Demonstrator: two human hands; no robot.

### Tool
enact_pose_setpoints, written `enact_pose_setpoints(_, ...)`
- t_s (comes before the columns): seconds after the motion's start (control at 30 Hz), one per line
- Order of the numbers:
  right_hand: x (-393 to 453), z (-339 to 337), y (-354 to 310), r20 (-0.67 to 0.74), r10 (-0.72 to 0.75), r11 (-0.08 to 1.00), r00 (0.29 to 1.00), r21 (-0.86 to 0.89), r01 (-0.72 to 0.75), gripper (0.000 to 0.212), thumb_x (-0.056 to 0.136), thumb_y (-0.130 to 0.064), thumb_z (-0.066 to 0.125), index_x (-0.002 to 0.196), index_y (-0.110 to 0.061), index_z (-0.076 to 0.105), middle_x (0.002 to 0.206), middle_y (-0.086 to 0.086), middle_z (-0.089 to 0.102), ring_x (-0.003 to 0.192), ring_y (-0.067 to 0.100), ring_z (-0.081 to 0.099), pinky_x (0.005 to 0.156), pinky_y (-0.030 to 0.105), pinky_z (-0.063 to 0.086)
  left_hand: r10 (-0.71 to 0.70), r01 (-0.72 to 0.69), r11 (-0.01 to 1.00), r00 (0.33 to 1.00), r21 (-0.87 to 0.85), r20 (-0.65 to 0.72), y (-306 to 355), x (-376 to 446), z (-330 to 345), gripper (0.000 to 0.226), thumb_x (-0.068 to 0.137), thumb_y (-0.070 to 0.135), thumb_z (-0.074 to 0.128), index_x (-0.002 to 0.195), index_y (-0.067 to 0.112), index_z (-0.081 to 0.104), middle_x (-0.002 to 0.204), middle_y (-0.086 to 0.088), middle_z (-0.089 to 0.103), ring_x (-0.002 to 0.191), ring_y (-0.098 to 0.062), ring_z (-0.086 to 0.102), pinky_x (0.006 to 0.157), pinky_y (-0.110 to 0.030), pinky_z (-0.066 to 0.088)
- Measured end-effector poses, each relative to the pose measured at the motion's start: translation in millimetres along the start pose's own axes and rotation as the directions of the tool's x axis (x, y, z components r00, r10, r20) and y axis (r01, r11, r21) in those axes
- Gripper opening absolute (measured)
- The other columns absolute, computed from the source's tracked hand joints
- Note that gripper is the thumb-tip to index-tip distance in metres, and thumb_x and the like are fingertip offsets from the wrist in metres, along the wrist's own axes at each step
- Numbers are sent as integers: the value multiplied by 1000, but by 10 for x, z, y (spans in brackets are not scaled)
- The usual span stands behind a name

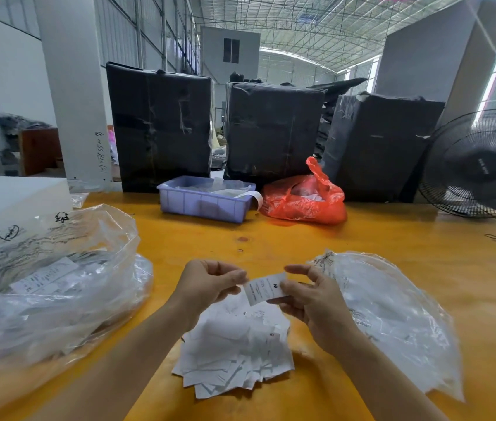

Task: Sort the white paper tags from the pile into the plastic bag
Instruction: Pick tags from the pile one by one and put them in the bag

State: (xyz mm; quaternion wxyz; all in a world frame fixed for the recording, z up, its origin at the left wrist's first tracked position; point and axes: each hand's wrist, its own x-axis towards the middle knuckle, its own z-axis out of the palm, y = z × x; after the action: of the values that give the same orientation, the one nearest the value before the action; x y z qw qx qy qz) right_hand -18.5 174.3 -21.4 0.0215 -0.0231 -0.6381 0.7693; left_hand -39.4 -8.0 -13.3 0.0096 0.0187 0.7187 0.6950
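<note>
Both forearms reach in from the bottom edge over the yellow table [392,238], which carries everything else. At its far edge stand three black-wrapped bales [161,126], with a black fan [480,165] to their right. On the near left slumps a big clear plastic bag [52,287], crumpled and open, with printed white slips showing through its wall. On the right lies a flatter clear bag [392,317], its mouth just behind the right hand. Farther back, near the bales, sit a lilac plastic bin [204,202] and, just beside it, a red plastic bag [304,196].

Between the forearms, under the hands, the pile of white paper tags [234,357] lies spread on the table. Above it, the right hand [310,302] pinches one white tag [266,288], printed with an M, between thumb and fingers. The left hand [210,281] has its fingers curled, its fingertips at that tag's left edge; whether they actually pinch it I cannot tell.
</note>
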Motion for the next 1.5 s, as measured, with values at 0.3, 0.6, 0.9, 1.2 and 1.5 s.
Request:
enact_pose_setpoints(0.3, 6, -8, -8, 13, -78, 991, 997, 109, 76, 30, 85, 14, 54, 102, -7, 68, 100, 21, 61, 76, 22, 71, 60, 25, 57, 2, -5, 999, 997, -46, -74, -29, -38, 69, 11, 78, 11, 75, 80, 3, 68, 66, -2, 71, 52, -5, 63, 60, -23, 45)
enact_pose_setpoints(0.6, -32, -13, 71, 230, -206, 758, 951, -577, 304, 9, 78, -11, 74, 77, -18, 70, 73, 1, 70, 63, 9, 62, 56, 22, 50, 3, -4, 996, 1000, -94, -13, -3, -65, 136, 9, 76, 9, 75, 74, 5, 67, 67, -5, 70, 63, -13, 63, 64, -25, 51)
enact_pose_setpoints(0.9, -40, -52, -139, 1, -239, 964, 971, 120, 237, 17, 78, 7, 65, 92, -2, 62, 74, 4, 72, 74, 18, 71, 62, 26, 57, -53, 56, 998, 995, -40, 81, 14, -103, 148, 14, 68, 7, 81, 70, 6, 67, 56, 0, 63, 50, -7, 56, 51, -19, 44)
enact_pose_setpoints(1.2, -99, 40, -83, 32, -348, 926, 937, -144, 349, 14, 77, 0, 72, 77, -14, 69, 71, 5, 73, 66, 16, 69, 59, 22, 55, -59, 56, 998, 984, 20, 166, 17, -151, 204, 11, 70, 8, 81, 73, 10, 71, 59, 1, 62, 54, -7, 54, 52, -17, 46)
enact_pose_setpoints(1.5, -91, 55, -44, 2, -422, 871, 907, -275, 406, 11, 78, -8, 74, 77, -17, 68, 70, 3, 73, 67, 17, 70, 64, 32, 57, -72, 64, 997, 975, 44, 210, 13, -153, 198, 13, 68, 14, 82, 73, 7, 73, 53, 2, 59, 46, -5, 48, 50, -18, 43)
